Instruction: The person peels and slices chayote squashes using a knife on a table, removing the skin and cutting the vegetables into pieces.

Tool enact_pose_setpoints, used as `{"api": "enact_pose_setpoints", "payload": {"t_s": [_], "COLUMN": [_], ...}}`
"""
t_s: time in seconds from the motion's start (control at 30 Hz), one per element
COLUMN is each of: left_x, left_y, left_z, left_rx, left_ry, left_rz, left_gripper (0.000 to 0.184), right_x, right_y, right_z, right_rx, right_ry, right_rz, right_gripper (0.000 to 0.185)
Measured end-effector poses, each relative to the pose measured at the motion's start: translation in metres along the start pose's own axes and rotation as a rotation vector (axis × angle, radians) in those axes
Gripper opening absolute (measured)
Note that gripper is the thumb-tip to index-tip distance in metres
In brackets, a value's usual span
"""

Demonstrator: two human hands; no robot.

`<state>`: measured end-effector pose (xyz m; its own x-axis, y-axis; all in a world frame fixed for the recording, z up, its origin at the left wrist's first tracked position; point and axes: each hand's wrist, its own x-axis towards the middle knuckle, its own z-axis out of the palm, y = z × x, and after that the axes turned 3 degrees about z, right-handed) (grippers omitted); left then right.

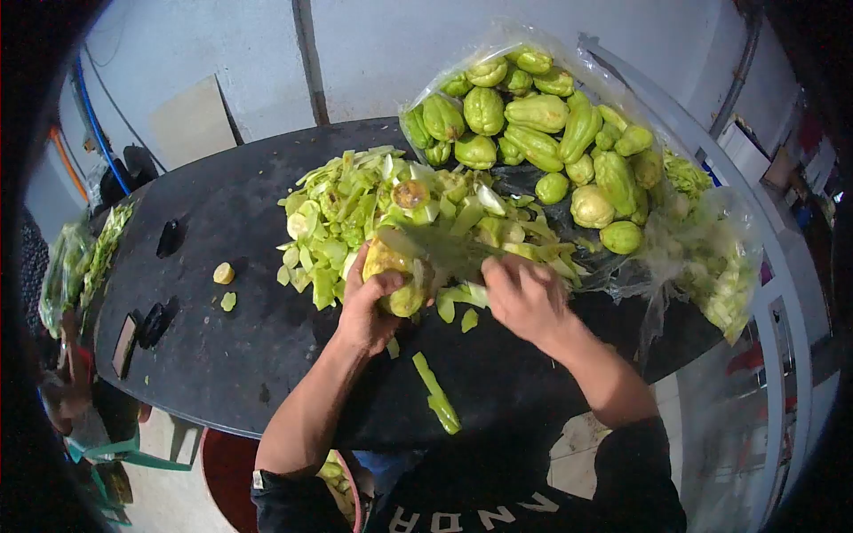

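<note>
My left hand (pixel 368 302) is closed around a yellow-green chayote (pixel 396 271), held above the front of a heap of green peelings (pixel 346 200). In my right hand (pixel 524 295) is a knife, its handle inside the closed fingers. The wide blade (pixel 449 253) points left, its far end against or just over the chayote; the exact contact is unclear. A long green strip of peel (pixel 435 393) lies on the black table (pixel 231 338) below the hands.
Many whole chayotes (pixel 538 114) lie in an open plastic bag at the back right. A cut piece (pixel 224 274) and dark objects (pixel 158 325) are on the left. Bagged greens (pixel 67 266) stand at the far left; a red tub (pixel 233 475) is below the table's edge.
</note>
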<state>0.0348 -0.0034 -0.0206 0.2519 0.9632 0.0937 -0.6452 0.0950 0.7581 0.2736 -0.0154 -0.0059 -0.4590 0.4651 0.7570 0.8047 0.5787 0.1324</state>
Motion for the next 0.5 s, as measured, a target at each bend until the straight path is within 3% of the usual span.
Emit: {"api": "enact_pose_setpoints", "payload": {"t_s": [0.1, 0.17, 0.23, 0.3, 0.37, 0.47, 0.5], "left_x": [-0.002, -0.001, 0.015, 0.018, 0.008, 0.014, 0.023], "left_y": [-0.019, -0.027, -0.043, -0.041, -0.028, -0.038, -0.051], "left_z": [-0.002, -0.005, -0.026, -0.024, 0.006, -0.015, -0.035], "left_rx": [-0.069, -0.103, -0.214, -0.513, 0.026, 0.172, -0.402], "left_ry": [-0.03, 0.072, -0.007, -0.219, 0.043, 0.048, -0.166], "left_rz": [0.083, -0.028, -0.08, -0.135, 0.028, 0.091, -0.12], "left_gripper": [0.065, 0.058, 0.052, 0.05, 0.053, 0.055, 0.057], "right_x": [-0.001, -0.001, 0.0, 0.001, 0.001, -0.001, -0.002], "right_y": [-0.015, -0.024, -0.031, -0.031, -0.032, -0.035, -0.035], "right_z": [-0.007, -0.008, -0.015, -0.014, -0.014, -0.012, -0.013], "right_rx": [0.112, 0.166, 0.182, 0.173, 0.212, 0.181, 0.182], "right_ry": [0.054, 0.109, 0.079, 0.104, 0.155, 0.126, 0.124], "right_rz": [-0.165, -0.24, -0.23, -0.236, -0.255, -0.276, -0.27], "right_gripper": [0.021, 0.022, 0.022, 0.021, 0.02, 0.018, 0.018]}}
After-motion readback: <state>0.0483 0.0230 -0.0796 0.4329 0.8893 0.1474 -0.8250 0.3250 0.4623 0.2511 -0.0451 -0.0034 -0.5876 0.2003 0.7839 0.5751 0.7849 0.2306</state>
